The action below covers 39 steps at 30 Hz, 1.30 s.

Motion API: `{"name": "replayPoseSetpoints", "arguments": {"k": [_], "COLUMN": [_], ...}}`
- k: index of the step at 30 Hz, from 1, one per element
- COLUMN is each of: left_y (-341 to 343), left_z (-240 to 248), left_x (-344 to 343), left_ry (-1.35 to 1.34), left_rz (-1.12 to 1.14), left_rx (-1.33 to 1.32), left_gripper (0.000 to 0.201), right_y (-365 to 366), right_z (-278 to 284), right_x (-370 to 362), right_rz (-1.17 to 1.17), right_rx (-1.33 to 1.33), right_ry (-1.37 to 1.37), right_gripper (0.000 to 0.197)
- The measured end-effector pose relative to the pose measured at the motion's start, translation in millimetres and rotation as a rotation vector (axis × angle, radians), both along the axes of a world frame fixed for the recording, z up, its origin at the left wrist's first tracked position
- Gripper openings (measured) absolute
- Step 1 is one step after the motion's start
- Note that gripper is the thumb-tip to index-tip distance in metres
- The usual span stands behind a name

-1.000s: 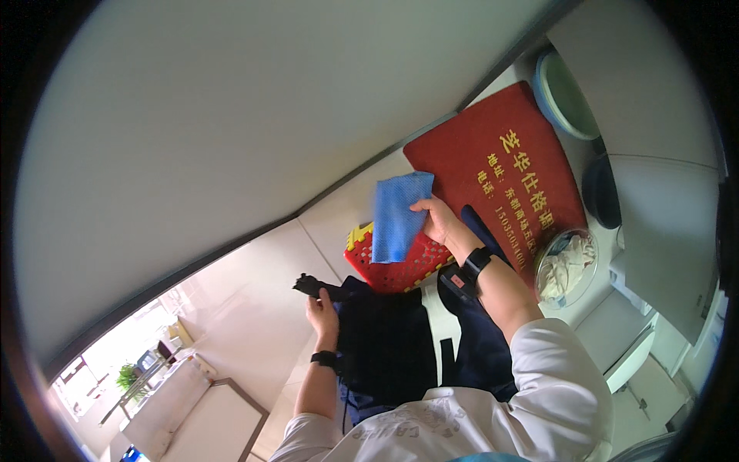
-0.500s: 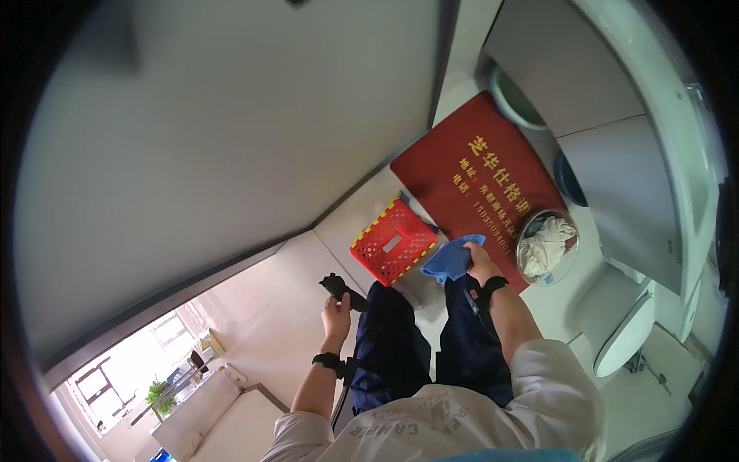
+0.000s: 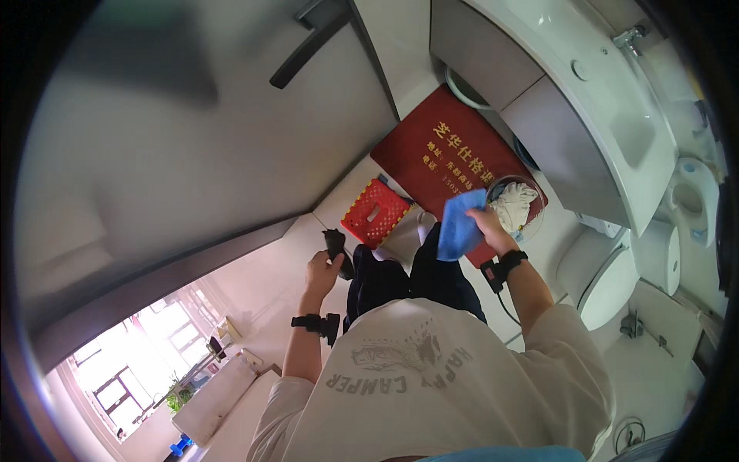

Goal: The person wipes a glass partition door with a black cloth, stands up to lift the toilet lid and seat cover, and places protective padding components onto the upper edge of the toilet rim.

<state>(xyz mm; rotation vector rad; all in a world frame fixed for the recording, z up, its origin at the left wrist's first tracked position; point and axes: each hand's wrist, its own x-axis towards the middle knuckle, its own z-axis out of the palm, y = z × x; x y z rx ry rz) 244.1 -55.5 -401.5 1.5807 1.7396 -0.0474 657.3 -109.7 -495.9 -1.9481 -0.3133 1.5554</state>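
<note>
My left hand (image 3: 319, 276) is closed round a dark, rolled-up bundle (image 3: 336, 243) with a ragged top; it looks like black plastic or cloth, and I cannot tell which. My right hand (image 3: 493, 228) grips a blue cloth (image 3: 461, 227) by its right side, and the cloth hangs flat in front of my right leg. Beyond my knees stands a red folding step stool (image 3: 376, 215) with black and yellow edging. Right of the blue cloth, a clear basin (image 3: 543, 206) holds a crumpled white cloth (image 3: 513, 203), partly behind my right hand.
A dark red mat (image 3: 404, 145) lies beyond the stool. The grey door (image 3: 169, 146) with a black handle (image 3: 312, 50) fills the left. On the right are a vanity cabinet (image 3: 562, 146), a sink (image 3: 616, 115) and a toilet (image 3: 608, 289). Basins (image 3: 462, 91) sit under the cabinet.
My view has shifted, bringing the sink and door handle into sight. My right hand has raised the blue cloth, which hangs more spread out. The left hand keeps the dark bundle.
</note>
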Motion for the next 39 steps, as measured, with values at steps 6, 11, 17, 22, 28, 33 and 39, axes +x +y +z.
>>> {"name": "replayPoseSetpoints", "arguments": {"k": [6,11,17,22,28,33,39], "left_y": [-0.6,33.7,85.8,96.1,99.4,101.2,110.1], "left_z": [21.8,32.1,56.1,82.3,81.5,88.5,96.0], "left_x": [-10.2,29.0,112.8,155.0,135.0,99.2,93.7], "left_ry": [-0.031,0.005,-0.104,-0.489,-0.800,-1.320,-1.082], "left_rz": [0.094,-0.096,-0.395,-0.514,-0.269,0.323,0.359], "left_rx": [0.014,0.091,0.174,0.367,-0.054,-0.487,-0.147], "left_gripper": [0.034,0.038,0.035,0.027,0.034,0.067,0.090], "right_y": [-75.3,-85.4,-31.3,7.3,67.6,130.0,215.3], "right_z": [-11.0,24.3,133.8,221.0,222.4,223.1,228.7], "right_x": [58.2,63.5,33.0,-17.2,-71.4,-101.8,-122.2], "right_rz": [-0.228,-0.448,-0.565,-0.303,0.071,0.297,0.838], "right_rx": [-0.166,0.018,0.409,0.555,0.539,0.477,0.417], "right_ry": [-0.112,-0.025,0.380,0.458,0.585,0.729,0.712], "right_gripper": [0.051,0.048,0.046,0.045,0.042,0.044,0.055]}}
